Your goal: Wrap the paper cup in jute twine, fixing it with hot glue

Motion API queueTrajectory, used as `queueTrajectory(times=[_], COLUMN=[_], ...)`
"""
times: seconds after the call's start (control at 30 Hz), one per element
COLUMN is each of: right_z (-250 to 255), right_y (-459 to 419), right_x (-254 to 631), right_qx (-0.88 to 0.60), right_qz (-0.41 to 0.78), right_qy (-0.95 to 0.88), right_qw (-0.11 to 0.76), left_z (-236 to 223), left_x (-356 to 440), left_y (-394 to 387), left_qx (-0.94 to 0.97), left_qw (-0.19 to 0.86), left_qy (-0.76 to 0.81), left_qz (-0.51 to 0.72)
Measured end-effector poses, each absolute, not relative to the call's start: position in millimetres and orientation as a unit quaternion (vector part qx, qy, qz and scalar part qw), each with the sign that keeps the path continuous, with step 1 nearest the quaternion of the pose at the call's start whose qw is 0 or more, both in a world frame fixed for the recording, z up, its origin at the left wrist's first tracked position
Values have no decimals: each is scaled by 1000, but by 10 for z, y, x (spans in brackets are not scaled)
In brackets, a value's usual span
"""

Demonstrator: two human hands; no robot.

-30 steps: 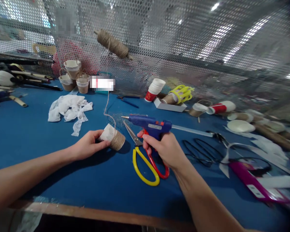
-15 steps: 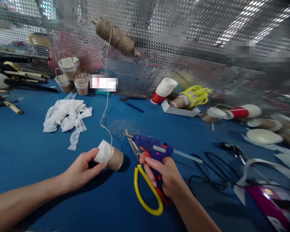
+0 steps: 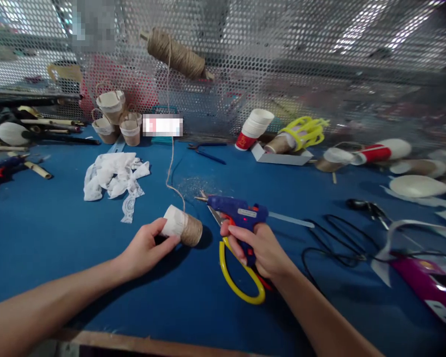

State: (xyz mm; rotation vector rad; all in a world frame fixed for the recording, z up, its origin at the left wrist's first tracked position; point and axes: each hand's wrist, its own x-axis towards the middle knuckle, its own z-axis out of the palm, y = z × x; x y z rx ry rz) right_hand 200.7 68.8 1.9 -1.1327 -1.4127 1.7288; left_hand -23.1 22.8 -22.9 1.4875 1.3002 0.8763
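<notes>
My left hand (image 3: pixel 148 246) grips the white end of a paper cup (image 3: pixel 175 223), which lies tilted on its side just above the table. Brown twine (image 3: pixel 192 230) is wound around the cup's other half, and its strand runs up to a spool (image 3: pixel 176 54) on the mesh. In my right hand (image 3: pixel 262 248) is a blue glue gun (image 3: pixel 238 210), its nozzle pointing left above the cup and a clear glue stick (image 3: pixel 290 219) jutting from its back. Yellow-handled scissors (image 3: pixel 241 292) lie under the gun, partly hidden by it and my hand.
White lace strips (image 3: pixel 113 176) lie in a heap at left. Twine-wrapped cups (image 3: pixel 111 106) stand by the perforated metal screen (image 3: pixel 226 29). Pliers (image 3: pixel 210 156), stacked paper cups (image 3: pixel 256 124) and a white tray (image 3: pixel 282 156) sit at the back. Black cable (image 3: pixel 330 253) coils at right.
The whole view has shifted, so the table's front edge now shows. My hands still hold the cup and the glue gun, in nearly the same positions relative to each other.
</notes>
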Motion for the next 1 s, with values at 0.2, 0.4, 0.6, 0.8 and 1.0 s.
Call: queueTrajectory(times=[0.2,0.4,0.6,0.8,1.0], right_z=[-6,42,127,233,259], right_y=[673,649,678,574,460], right_x=[1993,2002,2046,2031,1996], right_qx=[-434,-439,-458,-484,-507], right_qz=[659,646,625,549,446], right_qy=[-542,-550,-574,-650,-714], right_qw=[289,297,264,205,184], left_z=[-219,-227,-218,-236,-169], left_x=[-238,-240,-224,-241,-267], left_y=[219,178,186,240,294], left_qx=[614,610,601,581,596], left_qw=[464,469,470,488,482], left_qy=[536,537,547,532,528], left_qz=[349,346,346,377,366])
